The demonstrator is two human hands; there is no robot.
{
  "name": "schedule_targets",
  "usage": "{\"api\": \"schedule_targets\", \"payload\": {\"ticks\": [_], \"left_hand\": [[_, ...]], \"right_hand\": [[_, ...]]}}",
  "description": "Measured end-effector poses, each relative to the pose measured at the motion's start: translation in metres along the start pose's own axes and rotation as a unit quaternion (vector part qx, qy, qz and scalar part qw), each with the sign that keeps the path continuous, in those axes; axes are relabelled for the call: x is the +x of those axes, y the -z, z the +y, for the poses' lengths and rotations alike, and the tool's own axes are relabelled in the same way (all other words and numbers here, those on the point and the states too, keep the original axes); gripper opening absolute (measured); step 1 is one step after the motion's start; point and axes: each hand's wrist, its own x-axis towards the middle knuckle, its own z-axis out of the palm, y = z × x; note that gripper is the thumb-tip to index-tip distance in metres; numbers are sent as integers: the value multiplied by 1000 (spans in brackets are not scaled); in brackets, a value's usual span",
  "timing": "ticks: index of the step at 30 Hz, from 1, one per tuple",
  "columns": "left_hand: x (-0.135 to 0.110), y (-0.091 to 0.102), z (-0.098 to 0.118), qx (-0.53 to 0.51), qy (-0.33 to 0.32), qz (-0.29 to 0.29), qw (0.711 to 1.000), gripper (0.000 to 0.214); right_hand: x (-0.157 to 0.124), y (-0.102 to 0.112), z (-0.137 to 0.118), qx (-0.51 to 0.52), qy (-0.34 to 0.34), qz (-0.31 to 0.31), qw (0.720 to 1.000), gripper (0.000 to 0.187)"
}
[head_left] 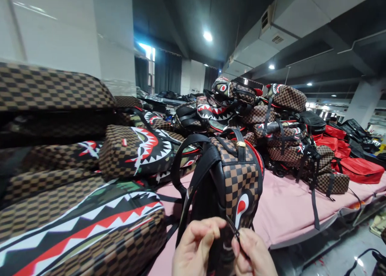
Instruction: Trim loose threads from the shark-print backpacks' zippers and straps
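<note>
A brown-and-black checkered backpack [241,179] stands upright on the pink-covered table in front of me, its black straps on the left and a red-and-white eye printed on its side. My right hand [251,250] pinches a small dark pointed tool [233,227], which looks like thread snips, against the lower side of the bag. Just left of it, my left hand [199,242] is closed, with thumb and fingertips together near the bag's edge. Whatever those fingertips hold, if anything, is too small to make out. The backpack's lower part is hidden behind both hands.
Checkered backpacks with shark-mouth prints [144,149] are piled along the left. Another tall heap of bags [253,115] rises behind on the pink table cover [280,211]. Red bags [358,169] lie at the right, and a strap hangs over the table's front edge.
</note>
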Motion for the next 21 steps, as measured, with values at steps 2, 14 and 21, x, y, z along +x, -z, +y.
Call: {"api": "schedule_targets", "payload": {"ticks": [2,14,21], "left_hand": [[7,5,16,30,-30,-116,992,50],[122,-56,104,627,-289,-225,687,15],[124,-85,110,759,-192,-217,582,11]], "right_hand": [[-2,4,-4,-12,18,-1,1000,45],[34,11,-73,-409,304,204,836,29],[44,12,-88,-556,311,223,738,30]]}}
